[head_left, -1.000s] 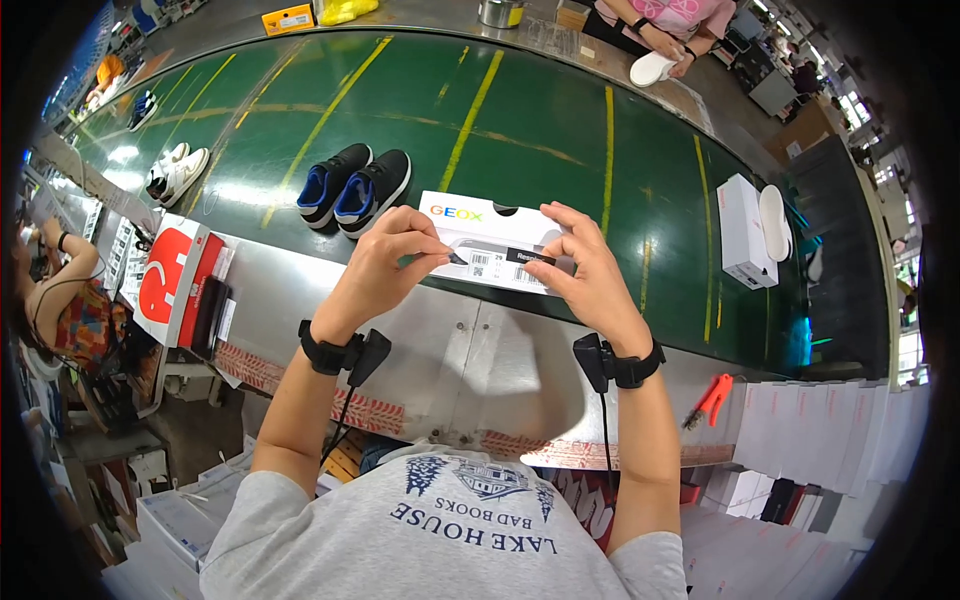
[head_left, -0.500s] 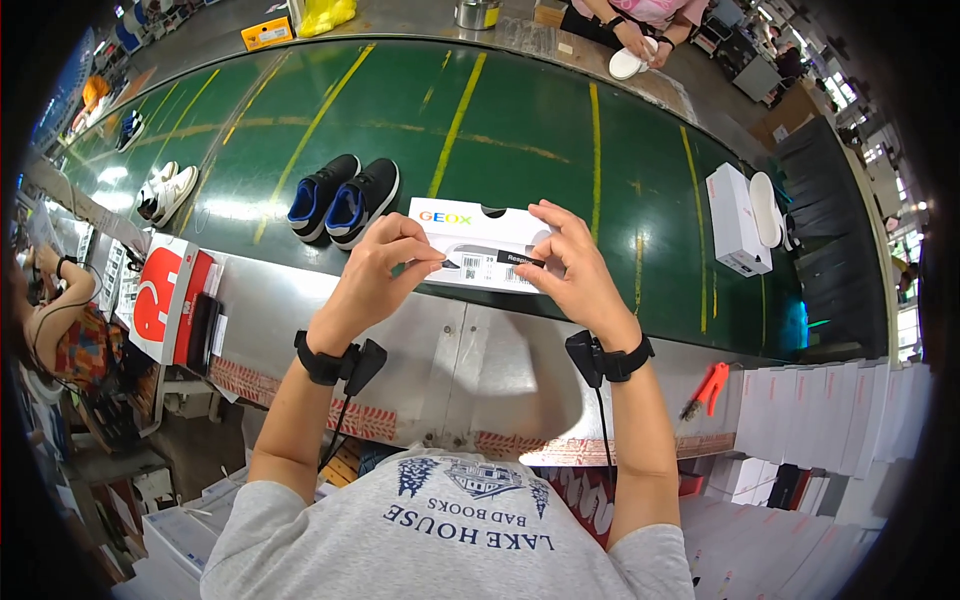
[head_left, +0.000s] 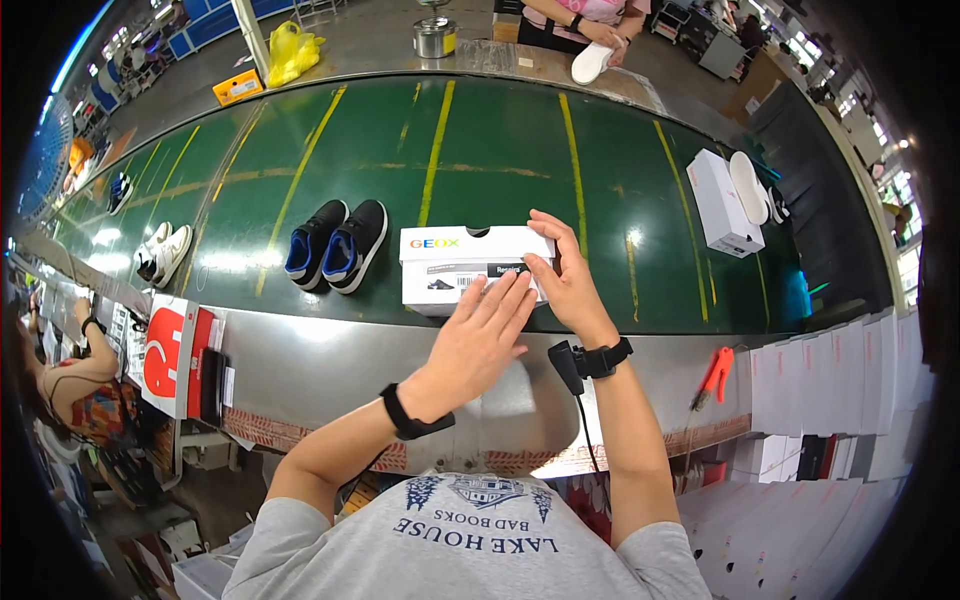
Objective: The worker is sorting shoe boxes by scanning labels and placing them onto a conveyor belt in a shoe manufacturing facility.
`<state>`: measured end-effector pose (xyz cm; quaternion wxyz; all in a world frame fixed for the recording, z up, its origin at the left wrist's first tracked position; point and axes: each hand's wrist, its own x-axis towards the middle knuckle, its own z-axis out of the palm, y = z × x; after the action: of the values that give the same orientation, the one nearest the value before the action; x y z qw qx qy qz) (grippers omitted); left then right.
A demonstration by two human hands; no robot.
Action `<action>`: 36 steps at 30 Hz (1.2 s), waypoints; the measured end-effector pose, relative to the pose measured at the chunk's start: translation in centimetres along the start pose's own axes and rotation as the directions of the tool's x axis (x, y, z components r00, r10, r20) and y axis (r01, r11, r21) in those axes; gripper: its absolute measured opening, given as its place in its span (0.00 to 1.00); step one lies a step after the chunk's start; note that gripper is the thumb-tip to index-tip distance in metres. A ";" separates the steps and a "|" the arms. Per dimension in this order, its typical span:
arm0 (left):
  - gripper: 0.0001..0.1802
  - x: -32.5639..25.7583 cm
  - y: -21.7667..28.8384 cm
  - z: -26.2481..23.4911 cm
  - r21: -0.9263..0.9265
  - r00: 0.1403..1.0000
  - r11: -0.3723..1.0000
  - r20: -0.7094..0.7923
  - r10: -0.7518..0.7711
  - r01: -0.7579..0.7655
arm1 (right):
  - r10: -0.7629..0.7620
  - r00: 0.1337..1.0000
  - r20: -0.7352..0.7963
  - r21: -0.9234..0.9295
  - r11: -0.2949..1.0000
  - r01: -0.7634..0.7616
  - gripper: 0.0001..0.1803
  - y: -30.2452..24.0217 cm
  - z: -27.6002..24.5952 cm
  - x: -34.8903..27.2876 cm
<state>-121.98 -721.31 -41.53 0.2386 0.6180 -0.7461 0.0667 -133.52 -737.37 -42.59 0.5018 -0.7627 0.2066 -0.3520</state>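
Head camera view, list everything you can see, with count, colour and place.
White cardboard shoebox: one, near edge of the belt, under both hands.
Green conveyor belt with yellow lines: one, across the middle.
Black-and-blue sneakers: one pair, on the belt left of the shoebox.
White sneakers: one pair, far left on the belt.
Second white box: one, right on the belt, white shoes leaning against it.
Red-and-white box: one, lower left at the bench.
Orange-handled tool: one, on the bench at right.
Metal pot: one, far side.
Yellow bag: one, far side.
Left hand: flat on the shoebox front.
Right hand: on the shoebox's right end.
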 end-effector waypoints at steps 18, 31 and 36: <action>0.45 -5.0 -3.7 -2.3 0.196 0.984 0.967 0.031 -0.175 0.166 | 0.105 0.939 0.327 -0.133 0.989 -0.064 0.44 -2.8 -2.5 0.0; 0.48 -5.2 -2.1 -2.0 0.105 0.976 0.972 0.041 -0.213 0.208 | 0.095 0.971 0.218 -0.282 0.959 -0.031 0.28 -2.9 -3.2 -0.4; 0.47 -6.5 -1.8 -2.9 0.151 0.977 0.969 0.057 -0.204 0.193 | 0.105 0.977 0.184 -0.305 0.951 -0.045 0.27 -3.3 -3.4 -0.6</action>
<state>-118.65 -714.77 -42.20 0.1717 0.7073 -0.6817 0.0742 -136.56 -737.69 -38.98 0.4116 -0.8527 0.2354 -0.2194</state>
